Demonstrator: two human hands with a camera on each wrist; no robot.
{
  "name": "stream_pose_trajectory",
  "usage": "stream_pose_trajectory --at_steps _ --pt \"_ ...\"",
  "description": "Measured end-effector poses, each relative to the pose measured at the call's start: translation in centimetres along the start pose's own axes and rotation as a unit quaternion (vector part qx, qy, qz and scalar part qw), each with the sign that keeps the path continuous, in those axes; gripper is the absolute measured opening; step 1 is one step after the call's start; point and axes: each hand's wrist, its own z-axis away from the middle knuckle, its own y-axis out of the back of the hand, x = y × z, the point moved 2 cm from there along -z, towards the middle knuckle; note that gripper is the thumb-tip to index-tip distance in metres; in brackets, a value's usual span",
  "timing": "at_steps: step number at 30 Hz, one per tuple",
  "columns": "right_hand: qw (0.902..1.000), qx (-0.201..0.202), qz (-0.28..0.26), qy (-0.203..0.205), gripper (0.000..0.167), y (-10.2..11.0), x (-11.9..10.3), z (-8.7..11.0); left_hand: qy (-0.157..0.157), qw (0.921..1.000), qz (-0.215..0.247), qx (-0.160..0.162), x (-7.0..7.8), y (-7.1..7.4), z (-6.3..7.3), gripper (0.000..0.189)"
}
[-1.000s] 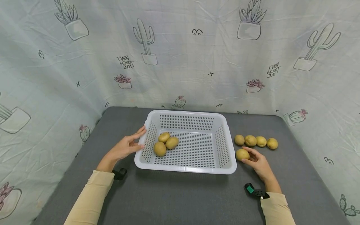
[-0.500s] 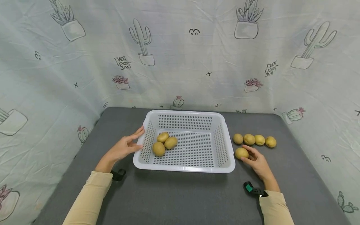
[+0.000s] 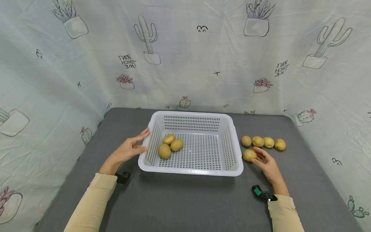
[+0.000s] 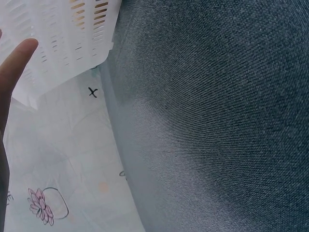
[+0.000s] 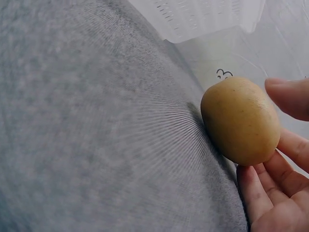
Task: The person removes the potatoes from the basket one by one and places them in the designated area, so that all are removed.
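Observation:
A white perforated plastic basket (image 3: 191, 172) stands on the grey table with three potatoes (image 3: 164, 151) grouped at its left side. My left hand (image 3: 127, 149) touches the basket's left rim with its fingers spread and extended. To the right of the basket, a single potato (image 3: 249, 155) lies on the cloth, in front of a row of several potatoes (image 3: 257, 141). My right hand (image 3: 268, 166) is around that potato's right side with loosely bent fingers. In the right wrist view a gap shows between the thumb (image 5: 289, 99) and the potato, while the other fingertips are right at its underside.
A grey cloth (image 3: 185, 203) covers the table. A pale curtain (image 3: 185, 64) printed with cactus drawings hangs behind it and along both sides. Each wrist wears a black strap, the right one (image 3: 262, 193) with a green patch.
My right hand's fingers have loosened and shifted slightly right from the single potato, which stays beside the basket. The left hand keeps its place at the rim. The head view shifts a little.

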Motion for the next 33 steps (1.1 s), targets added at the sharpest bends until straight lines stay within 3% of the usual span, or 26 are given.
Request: stream_pose_trajectory --at_steps 10,18,24,33 --pt "0.9969 0.04 -0.064 0.022 0.053 0.4 -0.4 0.1 0.004 1.0 -0.007 0.004 0.5 -0.1 -0.1 0.075" --pt "0.9871 0.092 -0.109 0.072 0.049 0.8 -2.2 0.3 0.011 0.9999 0.006 0.005 0.5 -0.1 -0.3 0.076" --pt "0.9822 0.049 -0.127 0.129 0.048 0.3 -4.9 -0.3 0.02 0.9998 -0.001 0.008 0.4 -0.2 -0.3 0.077" --pt "0.9767 -0.044 -0.084 0.192 0.052 -2.2 -12.6 -3.5 0.033 0.9992 0.019 0.016 0.5 -0.1 0.1 0.078"
